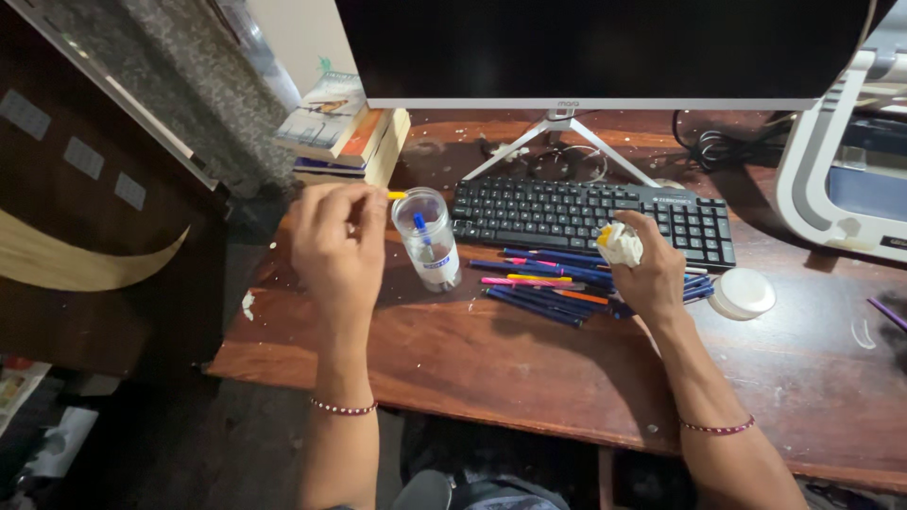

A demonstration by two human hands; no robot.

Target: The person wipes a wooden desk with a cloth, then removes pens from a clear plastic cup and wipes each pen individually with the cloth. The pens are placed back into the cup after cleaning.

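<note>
A yellow-tipped pen (395, 195) is pinched in the clenched grip of the left hand (333, 247), just above the rim of a clear plastic jar (428, 238) standing on the wooden table (529, 368) just beside that grip; one blue pen is seen inside the jar. A crumpled white cloth (619, 245) is grasped in the right hand (650, 269). Under and beside that grip a heap of pens (553, 288) is spread, with a white lid (742, 293) near it. Beyond, a black keyboard (586, 212) and a monitor (595, 52) are seen.
</note>
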